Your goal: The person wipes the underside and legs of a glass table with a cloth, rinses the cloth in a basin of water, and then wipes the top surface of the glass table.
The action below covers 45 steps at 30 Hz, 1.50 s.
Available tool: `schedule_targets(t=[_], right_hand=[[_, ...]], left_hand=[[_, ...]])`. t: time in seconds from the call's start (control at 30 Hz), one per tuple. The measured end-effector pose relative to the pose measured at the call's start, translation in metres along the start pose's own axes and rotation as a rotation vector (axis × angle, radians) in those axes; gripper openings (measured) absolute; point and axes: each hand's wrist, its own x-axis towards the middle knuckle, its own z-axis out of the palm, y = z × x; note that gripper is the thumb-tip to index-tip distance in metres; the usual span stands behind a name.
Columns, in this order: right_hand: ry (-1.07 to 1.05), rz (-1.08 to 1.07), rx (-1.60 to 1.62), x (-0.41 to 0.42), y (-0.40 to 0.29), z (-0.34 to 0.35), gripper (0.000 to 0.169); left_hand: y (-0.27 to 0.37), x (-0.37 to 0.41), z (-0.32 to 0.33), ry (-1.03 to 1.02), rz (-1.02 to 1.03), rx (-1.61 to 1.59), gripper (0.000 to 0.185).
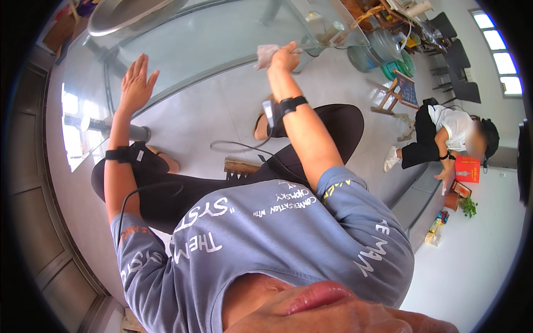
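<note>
My left hand (137, 85) is spread flat, palm down, at the near edge of a glass-topped table (195, 50); whether it presses on the glass cannot be told. It holds nothing, and its thumb stands out from the fingers. A crumpled pale cloth (265, 55) is gripped in my right hand (285, 59), towards the right part of the table's near edge. Part of the cloth is hidden behind the fingers. Beyond my left hand, a large metal basin (125, 21) sits on the glass, cut off by the picture's top.
A water jug (372, 50), a green basin (399, 66) and a folding stool (393, 93) stand at right. Farther right, another person (449, 129) reaches towards a grey cabinet (416, 195) bearing a red box (467, 170) and a potted plant (468, 206). A cable (241, 145) hangs from my right wrist.
</note>
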Motion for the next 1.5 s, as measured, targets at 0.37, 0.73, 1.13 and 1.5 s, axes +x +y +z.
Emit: schedule_targets(t=[0.37,0.73,1.13,1.5], right_hand=[[-0.716,0.045,-0.269,-0.198,0.025,0.006,0.053],[-1.322,-0.042,-0.281,-0.018,-0.142,-0.014,0.047],[-0.753,-1.336,-1.165,0.037,-0.030,0.008,0.061],[-0.449,-0.820,-1.535,0.271,-0.069,-0.065,0.065]], left_hand=[[-0.025,-0.009,-0.006,0.251,0.074,-0.558,0.039],[-0.030,-0.019,-0.015,0.193,0.046,-0.635,0.043],[-0.018,-0.009,-0.019,0.183,0.113,-0.554,0.031],[0.000,-0.012,-0.027,0.039,0.033,-0.306,0.038]])
